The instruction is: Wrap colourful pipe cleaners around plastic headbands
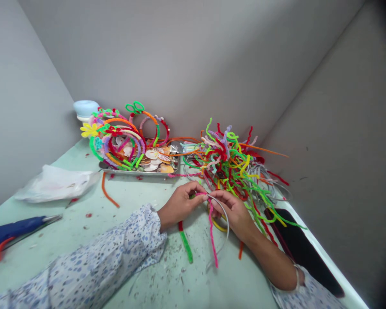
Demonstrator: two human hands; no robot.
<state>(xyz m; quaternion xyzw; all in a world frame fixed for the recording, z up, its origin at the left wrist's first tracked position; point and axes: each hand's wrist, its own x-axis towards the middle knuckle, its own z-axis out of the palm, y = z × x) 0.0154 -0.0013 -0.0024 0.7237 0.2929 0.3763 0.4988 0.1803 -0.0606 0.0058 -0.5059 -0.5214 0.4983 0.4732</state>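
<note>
Near the middle of the table, my left hand (184, 202) pinches the end of a thin grey headband (227, 223) together with a pink pipe cleaner (212, 234). The pipe cleaner crosses the band at my fingertips, and its loose end hangs down toward me. My right hand (234, 213) is closed at the same spot, thumb and fingers on the band and pipe cleaner, close to the left fingertips. The band curves down below the right hand. Under my hands lie a yellow hoop (219, 226) and a red and green pipe cleaner piece (185, 245).
Colourful pipe cleaners (231, 159) are heaped behind my hands. Finished-looking wrapped headbands (125, 141) stand on a metal tray (144, 172) of flat cutouts. A blue glue gun (16, 229) and plastic bag (58, 184) lie left, a dark phone (305, 253) right. Walls enclose the table.
</note>
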